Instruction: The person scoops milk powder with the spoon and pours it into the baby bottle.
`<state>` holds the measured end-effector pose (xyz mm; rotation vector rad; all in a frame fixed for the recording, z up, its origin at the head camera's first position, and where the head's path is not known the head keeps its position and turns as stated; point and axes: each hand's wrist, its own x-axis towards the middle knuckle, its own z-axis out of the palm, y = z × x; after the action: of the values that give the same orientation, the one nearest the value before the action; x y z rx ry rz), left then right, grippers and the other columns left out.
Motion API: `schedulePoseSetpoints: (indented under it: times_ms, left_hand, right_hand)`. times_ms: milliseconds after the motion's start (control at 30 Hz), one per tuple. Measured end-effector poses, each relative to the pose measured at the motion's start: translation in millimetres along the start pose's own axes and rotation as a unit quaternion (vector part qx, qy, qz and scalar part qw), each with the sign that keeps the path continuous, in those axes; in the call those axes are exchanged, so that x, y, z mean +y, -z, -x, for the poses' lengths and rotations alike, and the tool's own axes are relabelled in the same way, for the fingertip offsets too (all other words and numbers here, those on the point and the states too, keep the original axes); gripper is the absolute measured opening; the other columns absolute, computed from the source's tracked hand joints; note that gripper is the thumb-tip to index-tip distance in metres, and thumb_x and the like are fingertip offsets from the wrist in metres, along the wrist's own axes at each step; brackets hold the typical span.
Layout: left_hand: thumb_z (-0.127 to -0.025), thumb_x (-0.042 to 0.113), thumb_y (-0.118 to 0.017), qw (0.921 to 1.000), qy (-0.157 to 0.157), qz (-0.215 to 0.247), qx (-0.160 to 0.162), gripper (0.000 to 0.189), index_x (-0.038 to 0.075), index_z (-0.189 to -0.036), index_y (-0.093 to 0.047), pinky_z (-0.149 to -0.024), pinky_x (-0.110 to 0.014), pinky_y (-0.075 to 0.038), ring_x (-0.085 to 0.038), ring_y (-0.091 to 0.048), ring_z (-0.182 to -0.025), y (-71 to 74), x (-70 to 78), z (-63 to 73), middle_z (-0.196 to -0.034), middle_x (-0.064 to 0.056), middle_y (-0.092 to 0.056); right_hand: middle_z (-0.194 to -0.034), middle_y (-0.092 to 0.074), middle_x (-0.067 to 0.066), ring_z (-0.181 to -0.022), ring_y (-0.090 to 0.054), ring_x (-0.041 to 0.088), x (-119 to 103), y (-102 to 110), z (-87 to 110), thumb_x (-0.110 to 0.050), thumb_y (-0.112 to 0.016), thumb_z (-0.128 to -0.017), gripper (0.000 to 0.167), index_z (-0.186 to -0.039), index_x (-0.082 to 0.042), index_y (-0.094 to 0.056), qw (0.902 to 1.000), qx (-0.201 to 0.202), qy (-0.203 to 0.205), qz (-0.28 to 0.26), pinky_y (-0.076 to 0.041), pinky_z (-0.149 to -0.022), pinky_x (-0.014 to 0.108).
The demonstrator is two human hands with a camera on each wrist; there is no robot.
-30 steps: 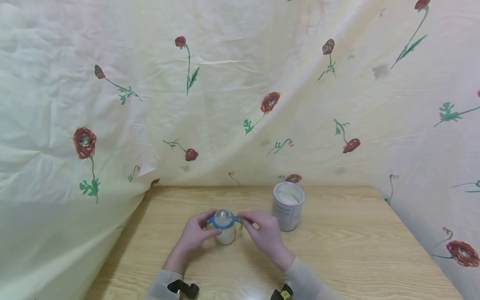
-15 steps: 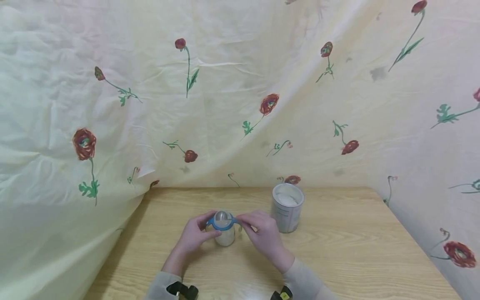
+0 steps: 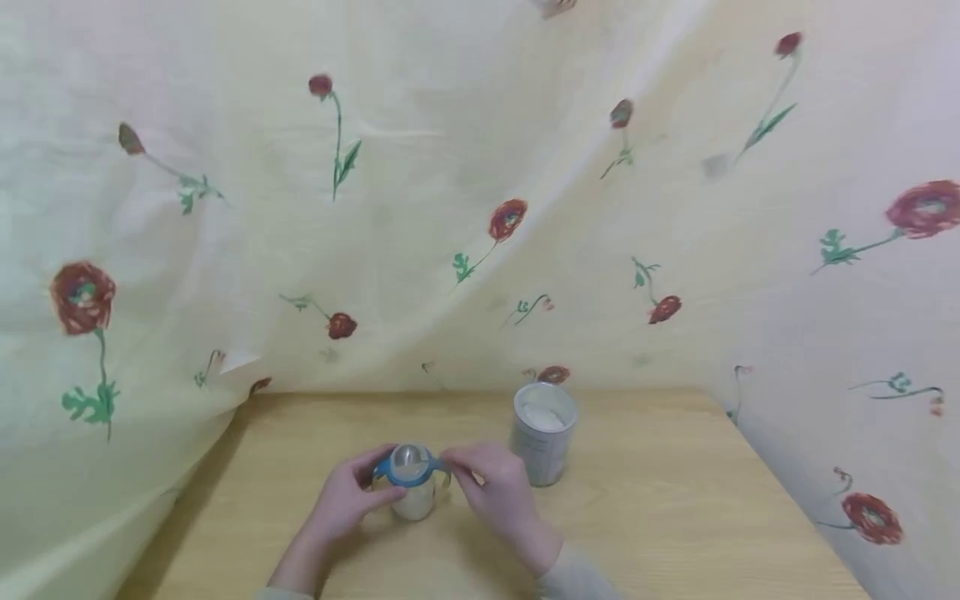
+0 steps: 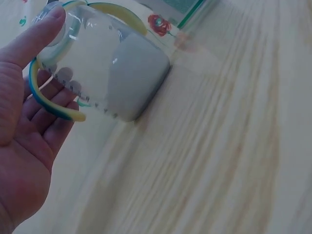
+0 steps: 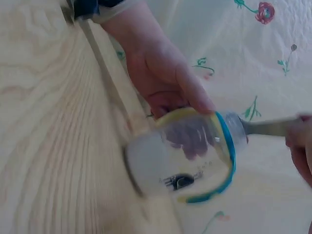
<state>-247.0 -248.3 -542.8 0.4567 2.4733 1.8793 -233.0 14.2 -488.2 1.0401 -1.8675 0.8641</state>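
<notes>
A clear baby bottle (image 3: pixel 415 504) with a blue collar and two curved handles stands upright on the wooden table, whitish contents filling its lower part. My left hand (image 3: pixel 341 500) grips it around the collar from the left; the left wrist view shows the thumb (image 4: pixel 41 36) up at the neck. From the right, my right hand (image 3: pixel 495 487) pinches the thin handle of a scoop (image 5: pixel 268 127), which runs to the bottle's mouth. A rounded, see-through scoop bowl (image 3: pixel 408 456) shows over the opening. Blur softens the right wrist view.
A tall open tin (image 3: pixel 542 454) of white powder stands behind and to the right of my right hand. The wooden table (image 3: pixel 637 517) ends at a flower-printed cloth (image 3: pixel 420 208) hanging behind and at both sides.
The head view has turned, so bottle, hands and tin all appear lower and farther left. Both hands keep their hold at the bottle, with the scoop still at its mouth.
</notes>
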Motion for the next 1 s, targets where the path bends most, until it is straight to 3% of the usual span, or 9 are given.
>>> schedulePoseSetpoints:
  times_ms: [133,233,467,733,867,1000]
  left_hand:
    - [-0.084,0.025,-0.093,0.9994,-0.032,-0.012,-0.008,0.077,0.006,-0.151,-0.060,-0.121,-0.054,-0.039,-0.029,-0.058,-0.140,1.9,20.4,-3.4,-0.149,-0.004,-0.064]
    - [-0.084,0.023,-0.093,0.9986,-0.049,-0.015,-0.013,0.074,0.004,-0.149,-0.061,-0.119,-0.046,-0.043,-0.024,-0.062,-0.135,-0.9,18.1,1.0,-0.144,-0.002,-0.068]
    - [-0.085,0.021,-0.092,0.9993,-0.016,-0.002,-0.035,0.073,0.005,-0.149,-0.061,-0.116,-0.025,-0.041,-0.026,-0.059,-0.139,-6.4,10.5,7.3,-0.147,-0.007,-0.066]
    - [-0.085,0.022,-0.092,0.9997,0.004,-0.002,-0.022,0.073,0.004,-0.149,-0.061,-0.120,-0.050,-0.042,-0.033,-0.058,-0.140,-7.7,6.6,13.8,-0.147,-0.010,-0.066]
    - [-0.086,0.024,-0.092,0.9997,0.005,0.004,-0.025,0.073,0.007,-0.149,-0.061,-0.121,-0.056,-0.039,-0.034,-0.057,-0.141,-9.1,7.4,10.7,-0.147,-0.008,-0.065]
    - [-0.085,0.024,-0.092,0.9997,0.014,0.011,-0.015,0.076,0.004,-0.150,-0.059,-0.121,-0.059,-0.036,-0.036,-0.056,-0.142,-8.4,11.2,9.7,-0.148,-0.010,-0.065]
  right_hand:
    - [-0.095,-0.081,0.000,-0.080,-0.073,0.011,-14,9,-20.7,0.002,-0.087,-0.081,0.023,-0.101,-0.007,-0.083,0.9989,-0.007,0.029,0.038,-0.060,-0.077,0.018]
    - [-0.095,-0.081,0.000,-0.081,-0.072,0.010,-17,12,-21.6,0.003,-0.089,-0.079,0.025,-0.101,-0.007,-0.083,0.9967,-0.029,0.058,0.048,-0.059,-0.080,0.015]
    - [-0.098,-0.081,-0.001,-0.085,-0.073,0.010,-15,14,-9.0,0.006,-0.088,-0.075,0.031,-0.101,-0.010,-0.083,0.9968,-0.041,0.055,0.041,-0.060,-0.083,0.016]
    - [-0.101,-0.081,0.000,-0.088,-0.074,0.011,-14,12,-1.5,0.006,-0.086,-0.075,0.032,-0.103,-0.010,-0.082,0.9948,-0.042,0.072,0.058,-0.060,-0.087,0.018]
    - [-0.100,-0.081,0.001,-0.087,-0.074,0.011,-13,15,-3.3,0.009,-0.087,-0.072,0.035,-0.102,-0.008,-0.082,0.9941,-0.041,0.079,0.062,-0.060,-0.084,0.016]
    - [-0.101,-0.081,0.002,-0.086,-0.074,0.012,-12,15,-6.8,0.011,-0.087,-0.072,0.036,-0.103,-0.007,-0.082,0.9931,-0.038,0.092,0.062,-0.060,-0.084,0.016]
